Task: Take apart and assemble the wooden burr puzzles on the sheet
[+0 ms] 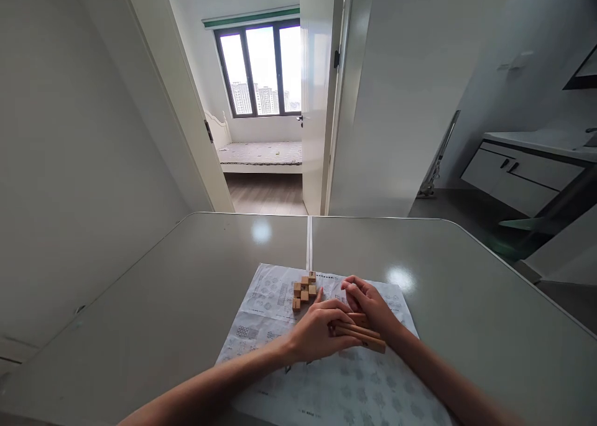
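My left hand [313,331] is over the printed sheet, with its thumb and fingers closed round several wooden bars [370,340] whose ends stick out to the right. One of its fingers points forward, close beside a group of small wooden cubes [305,295]. These cubes sit in a stepped cluster on the sheet, and some carry dark marks. Just right of the left hand, my right hand [370,301] is curled, its fingertips drawn together. Whether anything small is between them is hidden. Part of the bars lies in front of the right wrist.
A creased paper sheet [270,289] with printed figures lies on the glossy grey table [186,301]. A seam [309,242] divides the tabletop. Beyond the far edge, an open door [319,102] shows a bed [261,153] and window. A cabinet [522,171] is at the right.
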The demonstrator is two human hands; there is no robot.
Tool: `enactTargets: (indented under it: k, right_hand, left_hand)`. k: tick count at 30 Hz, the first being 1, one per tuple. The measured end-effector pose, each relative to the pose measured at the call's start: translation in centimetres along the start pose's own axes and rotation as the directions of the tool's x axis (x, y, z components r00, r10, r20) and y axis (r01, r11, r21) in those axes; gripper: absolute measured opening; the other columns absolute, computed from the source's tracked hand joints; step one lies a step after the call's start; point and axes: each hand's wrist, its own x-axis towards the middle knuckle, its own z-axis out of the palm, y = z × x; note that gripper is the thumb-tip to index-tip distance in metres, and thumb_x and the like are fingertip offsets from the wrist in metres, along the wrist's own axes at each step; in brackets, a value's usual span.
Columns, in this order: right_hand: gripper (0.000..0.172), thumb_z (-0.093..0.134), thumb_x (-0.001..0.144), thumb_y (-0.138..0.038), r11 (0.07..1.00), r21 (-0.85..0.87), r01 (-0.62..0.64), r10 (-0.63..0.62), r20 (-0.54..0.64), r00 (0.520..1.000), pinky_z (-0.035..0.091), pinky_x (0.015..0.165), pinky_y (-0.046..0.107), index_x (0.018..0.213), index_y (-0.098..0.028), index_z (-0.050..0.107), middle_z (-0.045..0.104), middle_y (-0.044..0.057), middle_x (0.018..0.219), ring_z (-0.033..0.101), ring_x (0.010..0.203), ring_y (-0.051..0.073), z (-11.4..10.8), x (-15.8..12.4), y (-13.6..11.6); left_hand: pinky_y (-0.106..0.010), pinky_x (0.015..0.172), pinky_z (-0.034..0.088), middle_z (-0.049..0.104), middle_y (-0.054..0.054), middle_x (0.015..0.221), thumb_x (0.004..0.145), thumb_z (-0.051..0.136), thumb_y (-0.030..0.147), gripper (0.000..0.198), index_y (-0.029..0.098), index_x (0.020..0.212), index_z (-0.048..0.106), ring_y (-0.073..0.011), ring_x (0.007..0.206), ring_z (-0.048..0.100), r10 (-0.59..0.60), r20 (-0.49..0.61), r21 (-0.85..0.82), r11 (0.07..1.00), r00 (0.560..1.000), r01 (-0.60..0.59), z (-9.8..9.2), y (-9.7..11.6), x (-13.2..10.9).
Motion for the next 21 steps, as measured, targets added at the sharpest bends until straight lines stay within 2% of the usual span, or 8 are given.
enactTargets:
  k: [4,9,15,17,21]
  right_hand:
    - [0.041,0.059,0.092,-0.063,1.0,-0.021,0.021,-0.02,0.007,1.0,0.031,0.048,0.024,0.088,-0.022,0.058,0.044,-0.009,0.055,0.035,0.049,0.012,-0.4,0.1,0.1]
    - [0.039,0.06,0.094,-0.06,0.996,-0.079,0.051,-0.044,0.088,0.995,0.03,0.049,0.024,0.085,-0.022,0.058,0.047,-0.008,0.058,0.037,0.052,0.011,-1.0,0.1,-0.4]
    - [0.039,0.052,0.099,-0.06,0.992,-0.122,0.031,-0.007,0.189,0.982,0.017,0.041,0.024,0.089,-0.022,0.056,0.038,-0.012,0.045,0.022,0.041,0.009,-3.0,0.7,-0.3]
    - [0.039,0.052,0.098,-0.061,0.992,-0.125,0.019,0.008,0.212,0.977,0.016,0.04,0.023,0.09,-0.023,0.055,0.035,-0.013,0.044,0.02,0.039,0.009,-3.8,1.0,0.0]
    - [0.042,0.054,0.096,-0.064,0.99,-0.139,-0.006,0.042,0.254,0.966,0.013,0.039,0.023,0.09,-0.023,0.053,0.03,-0.015,0.043,0.019,0.038,0.008,-5.0,1.6,0.2]
  left_hand:
    - [-0.05,0.119,0.04,0.075,-0.004,0.106,0.081,0.084,0.03,0.015,0.022,0.088,0.073,-0.0215,0.096,0.074,-0.019,-0.058,0.075,0.997,0.998,0.024,-0.3,-0.1,-0.3]
    - [-0.054,0.123,0.033,0.076,-0.004,0.109,0.083,0.082,0.029,0.011,0.023,0.088,0.074,-0.0215,0.096,0.074,-0.066,-0.143,0.163,0.982,0.988,0.089,-1.4,-0.7,-0.1]
    - [-0.059,0.122,0.032,0.076,-0.004,0.105,0.082,0.083,0.03,0.013,0.024,0.09,0.075,-0.0224,0.093,0.074,-0.08,-0.19,0.178,0.977,0.979,0.114,-2.2,-1.0,-0.1]
    - [-0.058,0.12,0.035,0.076,-0.003,0.105,0.082,0.083,0.029,0.012,0.024,0.09,0.075,-0.0224,0.093,0.074,-0.082,-0.2,0.175,0.977,0.976,0.118,-2.4,-1.1,-0.3]
    - [-0.053,0.109,0.048,0.075,-0.005,0.104,0.084,0.081,0.032,0.012,0.023,0.088,0.075,-0.0235,0.094,0.073,-0.11,-0.213,0.163,0.976,0.971,0.146,-2.7,-1.4,-0.5]
